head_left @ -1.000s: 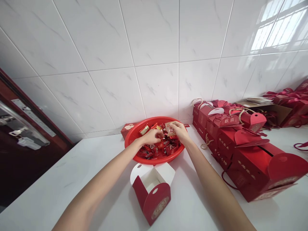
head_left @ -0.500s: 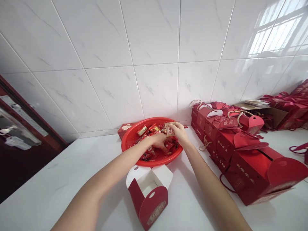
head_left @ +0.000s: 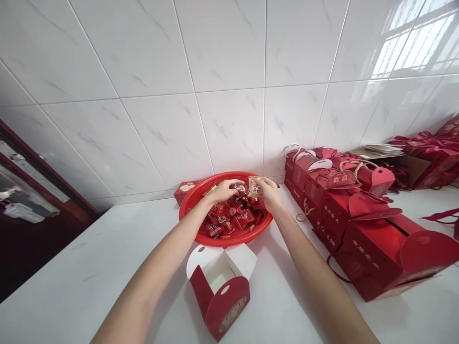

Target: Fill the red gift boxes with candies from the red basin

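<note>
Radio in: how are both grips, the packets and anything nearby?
Right grip: pinching a beige packet. Left grip: at a small packet over the red basket, hold unclear. Open box in front; red boxes to the right.

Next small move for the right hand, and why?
I'd probably move the beige packet over the open red box: the right hand has it pinched above the red basket, and the box stands just on the near side, flaps spread.

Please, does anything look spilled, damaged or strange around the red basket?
Nothing stands out: no visible spill or damage. The wrapped packets lie in the red basket, and the open box stands upright in front.
</note>
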Demonstrator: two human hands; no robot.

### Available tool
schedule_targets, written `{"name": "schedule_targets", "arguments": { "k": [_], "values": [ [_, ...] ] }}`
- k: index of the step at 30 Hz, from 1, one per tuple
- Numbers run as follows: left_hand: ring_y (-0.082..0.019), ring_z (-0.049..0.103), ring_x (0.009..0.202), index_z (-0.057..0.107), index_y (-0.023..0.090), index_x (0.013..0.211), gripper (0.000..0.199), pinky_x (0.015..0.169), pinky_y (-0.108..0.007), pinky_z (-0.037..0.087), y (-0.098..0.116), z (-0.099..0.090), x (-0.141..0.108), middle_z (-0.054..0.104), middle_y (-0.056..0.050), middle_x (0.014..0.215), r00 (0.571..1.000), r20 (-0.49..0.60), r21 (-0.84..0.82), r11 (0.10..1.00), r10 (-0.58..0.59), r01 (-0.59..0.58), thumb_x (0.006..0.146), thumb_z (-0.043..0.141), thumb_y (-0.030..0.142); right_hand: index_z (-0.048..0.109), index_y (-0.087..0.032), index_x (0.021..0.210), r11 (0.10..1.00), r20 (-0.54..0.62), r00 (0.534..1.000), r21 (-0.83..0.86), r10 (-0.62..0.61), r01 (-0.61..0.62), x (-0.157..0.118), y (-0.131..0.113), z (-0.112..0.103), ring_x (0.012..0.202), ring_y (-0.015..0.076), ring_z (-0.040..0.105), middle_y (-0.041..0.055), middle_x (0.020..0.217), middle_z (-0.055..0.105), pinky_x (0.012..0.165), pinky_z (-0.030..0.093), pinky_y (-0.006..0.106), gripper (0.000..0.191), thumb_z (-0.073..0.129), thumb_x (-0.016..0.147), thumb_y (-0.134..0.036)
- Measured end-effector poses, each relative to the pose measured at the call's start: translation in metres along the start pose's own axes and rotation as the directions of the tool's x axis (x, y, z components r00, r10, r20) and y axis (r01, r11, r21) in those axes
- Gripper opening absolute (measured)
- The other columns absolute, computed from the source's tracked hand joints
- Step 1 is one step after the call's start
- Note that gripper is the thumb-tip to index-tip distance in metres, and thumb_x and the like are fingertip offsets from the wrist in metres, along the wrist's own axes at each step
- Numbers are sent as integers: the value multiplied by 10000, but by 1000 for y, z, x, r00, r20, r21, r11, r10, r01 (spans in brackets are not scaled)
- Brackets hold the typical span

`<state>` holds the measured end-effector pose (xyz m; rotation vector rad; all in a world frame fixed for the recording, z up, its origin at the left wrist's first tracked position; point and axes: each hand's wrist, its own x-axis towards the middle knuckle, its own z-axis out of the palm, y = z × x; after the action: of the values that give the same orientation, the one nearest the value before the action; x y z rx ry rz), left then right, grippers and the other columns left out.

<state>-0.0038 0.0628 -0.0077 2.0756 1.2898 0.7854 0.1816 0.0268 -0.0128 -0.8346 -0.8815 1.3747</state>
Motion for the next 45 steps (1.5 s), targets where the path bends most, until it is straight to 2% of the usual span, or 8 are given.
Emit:
{"name": "schedule_targets", "arguments": {
  "k": [6, 12, 19, 28, 31, 37, 41, 45],
  "values": [
    [-283, 580, 1248, 613, 156, 1327, 639, 1063, -409, 452, 4, 5, -3, 621, -127, 1384, 983, -103, -199, 965, 152, -170, 708, 751, 235, 642, -189, 748, 999, 67, 997, 20, 43, -45, 0, 0, -2, 591, 143, 613, 1, 695, 671, 531, 536, 273, 164, 729, 669, -304],
    [-259, 655, 1067, 531, 164, 1416, 821, 942, -398, 518, 9, 8, -5, 696, -116, 1209, 989, -105, -263, 956, 103, -127, 670, 845, 305, 678, -178, 765, 1000, 123, 992, -6, -11, 12, 1, 3, -5, 614, 156, 633, 22, 735, 703, 550, 549, 284, 209, 763, 665, -340],
    [-244, 665, 1033, 662, 133, 1188, 555, 938, -405, 526, 13, 6, -5, 722, -117, 1169, 991, -101, -311, 943, 88, -115, 718, 807, 391, 685, -177, 759, 995, 79, 995, 90, -56, 48, 3, 2, -5, 635, 137, 641, 8, 710, 702, 629, 563, 265, 184, 774, 652, -297],
    [-219, 680, 968, 616, 142, 1185, 559, 870, -365, 543, 16, 9, -7, 726, -90, 1061, 990, -124, -362, 925, 72, -112, 711, 815, 362, 672, -184, 783, 990, 81, 996, 138, -45, 34, 8, 5, -8, 664, 149, 649, 12, 757, 710, 619, 565, 282, 213, 791, 672, -323],
    [-217, 682, 963, 617, 155, 1173, 513, 862, -355, 543, 18, 10, -7, 733, -67, 1026, 996, -67, -392, 916, 62, -83, 714, 781, 317, 666, -186, 780, 985, 31, 998, 164, -58, 52, 10, 5, -8, 691, 162, 667, 18, 764, 713, 650, 571, 296, 179, 773, 686, -293],
    [-238, 703, 874, 722, 168, 882, 202, 812, -333, 547, 7, 17, -7, 768, -47, 897, 971, 236, -46, 998, 44, -34, 693, 663, 206, 666, -196, 805, 980, -38, 996, 181, -81, 87, 14, 5, -11, 796, 214, 700, 40, 789, 727, 694, 586, 329, 140, 721, 716, -288],
    [-252, 715, 888, 756, 180, 914, 257, 813, -318, 541, -1, 19, -9, 785, -59, 940, 964, 265, 167, 985, -9, -37, 694, 625, 160, 678, -192, 828, 974, -71, 996, 215, -50, 64, 15, 6, -11, 775, 207, 691, 40, 798, 728, 684, 586, 331, 109, 687, 738, -254],
    [-255, 711, 905, 741, 168, 1053, 412, 816, -315, 540, -2, 19, -9, 778, -75, 991, 970, 242, 213, 976, -3, -50, 676, 593, 88, 667, -186, 796, 962, -114, 993, 268, -12, 42, 14, 4, -9, 701, 184, 670, 31, 753, 717, 642, 578, 314, 52, 668, 746, -202]
  ]
}}
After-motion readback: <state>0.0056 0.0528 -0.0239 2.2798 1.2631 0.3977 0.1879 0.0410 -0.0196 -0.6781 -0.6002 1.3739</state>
